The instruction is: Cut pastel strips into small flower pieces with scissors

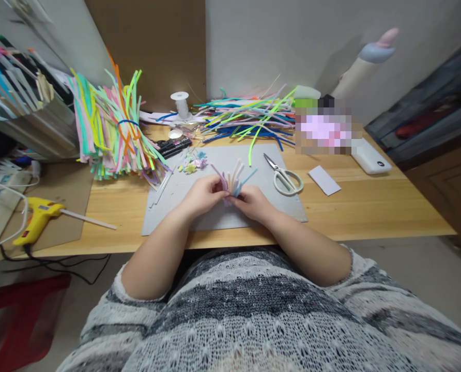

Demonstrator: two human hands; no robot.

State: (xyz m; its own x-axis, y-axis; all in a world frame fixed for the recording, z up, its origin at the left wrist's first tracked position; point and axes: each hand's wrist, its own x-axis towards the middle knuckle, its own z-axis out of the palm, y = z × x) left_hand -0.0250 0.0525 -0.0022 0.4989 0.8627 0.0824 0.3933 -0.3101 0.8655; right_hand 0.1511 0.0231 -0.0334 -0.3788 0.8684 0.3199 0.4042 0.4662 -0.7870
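Both my hands meet over a grey mat (176, 214), closed around a small bunch of pipe cleaners (236, 178) in lilac, cream and light blue. My left hand (206, 195) pinches the bunch from the left. From the right, my right hand (254, 201) grips it low down, its fingers partly hidden. The upper ends fan out above my fingertips. Small pastel flower shapes (191, 164) lie on the mat beyond my left hand. To the right, white-handled scissors (287, 181) rest with their blades a little apart.
A yellow glue gun (40, 217) with a glue stick lies at the left, its cables hanging over the edge. Behind stand bundled pipe cleaners (118, 129), a white spool (181, 106) and a loose pile of pipe cleaners (249, 119). A white card (324, 180) and white device (371, 156) lie right.
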